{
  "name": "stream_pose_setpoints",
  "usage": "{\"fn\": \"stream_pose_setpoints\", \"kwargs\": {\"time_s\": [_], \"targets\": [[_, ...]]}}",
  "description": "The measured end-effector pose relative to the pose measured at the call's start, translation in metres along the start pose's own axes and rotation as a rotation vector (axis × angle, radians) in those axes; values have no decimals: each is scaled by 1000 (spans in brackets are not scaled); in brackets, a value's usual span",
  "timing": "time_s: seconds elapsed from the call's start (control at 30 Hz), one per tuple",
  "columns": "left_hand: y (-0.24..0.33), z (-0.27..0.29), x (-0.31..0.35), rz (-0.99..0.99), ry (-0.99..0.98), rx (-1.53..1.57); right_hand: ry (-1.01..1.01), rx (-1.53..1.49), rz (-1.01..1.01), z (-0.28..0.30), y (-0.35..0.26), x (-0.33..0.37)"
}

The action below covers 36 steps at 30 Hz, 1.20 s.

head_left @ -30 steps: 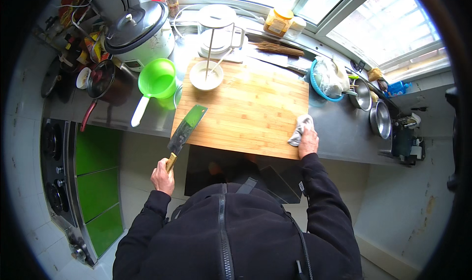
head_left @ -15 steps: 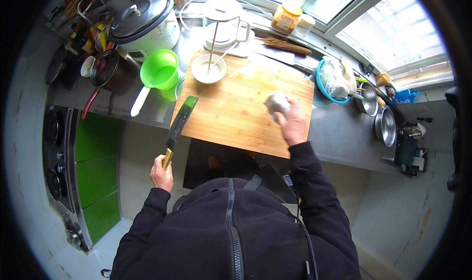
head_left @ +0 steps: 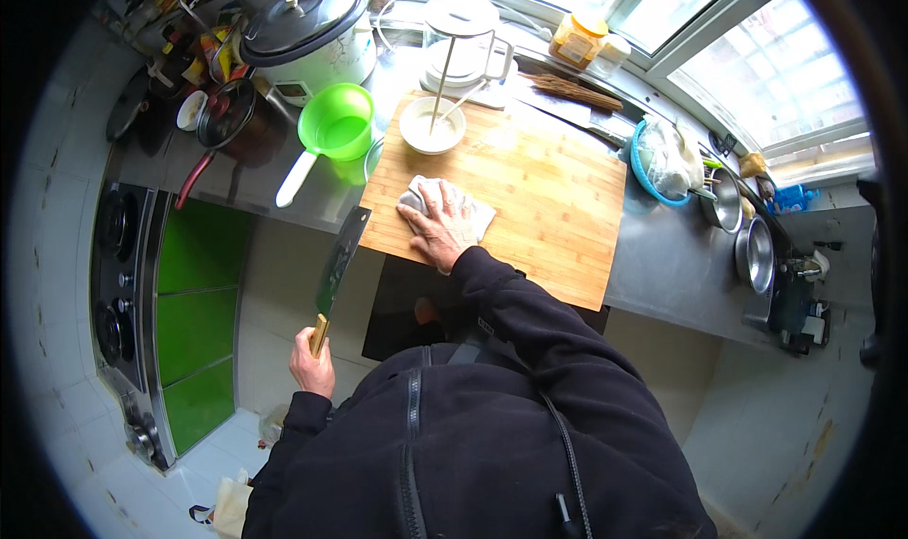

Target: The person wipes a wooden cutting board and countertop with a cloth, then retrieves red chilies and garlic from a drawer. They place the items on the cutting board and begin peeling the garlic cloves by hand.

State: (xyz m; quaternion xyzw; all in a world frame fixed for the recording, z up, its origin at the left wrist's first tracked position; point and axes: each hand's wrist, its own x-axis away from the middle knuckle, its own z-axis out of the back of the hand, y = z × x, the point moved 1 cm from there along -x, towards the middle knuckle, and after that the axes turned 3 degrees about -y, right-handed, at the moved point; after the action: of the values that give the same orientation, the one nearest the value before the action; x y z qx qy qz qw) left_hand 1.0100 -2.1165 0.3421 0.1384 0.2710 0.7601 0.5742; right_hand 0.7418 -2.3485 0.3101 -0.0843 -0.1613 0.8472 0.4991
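Head view: a cleaver (head_left: 340,267) is clasped by the left grip (head_left: 313,363), eight o'clock; cloth (head_left: 480,216) is covered by the splayed right grip (head_left: 445,232) on the cutting board (head_left: 558,199), white bowl (head_left: 416,142) at twelve!

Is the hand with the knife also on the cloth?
No, the left hand holds the knife, while the right hand is spread over the cloth on the board.
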Motion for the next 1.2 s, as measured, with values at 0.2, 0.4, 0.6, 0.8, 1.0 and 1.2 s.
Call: {"fn": "stream_pose_setpoints", "kwargs": {"time_s": [0.2,0.4,0.6,0.8,1.0,1.2], "targets": [[-2,-5,-4,-34,-34,22,-3,70,-3,-6,67,37],[-10,-18,-12,-73,-79,60,244,391,-150,38,200,179],[-13,-26,-14,-56,-84,52,204,449,-874,106,277,249],[-2,-23,-30,-102,-70,68,458,286,-370,78,199,86],[1,-12,-24,-115,-32,20,201,208,-77,11,78,-19],[-3,-9,2,-18,-24,3,7,192,-98,-10,70,-38]]}}
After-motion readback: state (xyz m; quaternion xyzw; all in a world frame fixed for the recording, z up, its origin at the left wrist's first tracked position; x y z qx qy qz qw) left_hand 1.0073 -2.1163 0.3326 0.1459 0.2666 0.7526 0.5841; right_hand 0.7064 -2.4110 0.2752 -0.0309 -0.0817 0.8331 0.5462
